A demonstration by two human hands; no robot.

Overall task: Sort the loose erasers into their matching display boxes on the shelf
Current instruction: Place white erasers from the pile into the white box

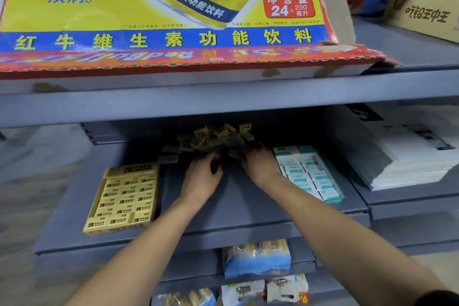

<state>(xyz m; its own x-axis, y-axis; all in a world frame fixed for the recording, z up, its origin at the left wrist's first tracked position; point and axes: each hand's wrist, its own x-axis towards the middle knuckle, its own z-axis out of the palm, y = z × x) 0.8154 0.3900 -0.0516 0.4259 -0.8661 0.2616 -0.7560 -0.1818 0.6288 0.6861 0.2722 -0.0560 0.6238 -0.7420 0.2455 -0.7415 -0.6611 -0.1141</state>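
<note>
Forearms: ours, both reach into shelf (248,206) | left hand (202,176), right hand (260,166): fingers curled at loose erasers (216,138), hold unclear | yellow box (124,196): "2B", left | teal box (310,171): right | carton (161,7): "24×250"

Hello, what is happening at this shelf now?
A person reaches both hands into a pile of loose erasers at the back of the shelf. The left hand and right hand touch the pile's front edge. A yellow box lies left, a teal box right, both nearly full.
</note>
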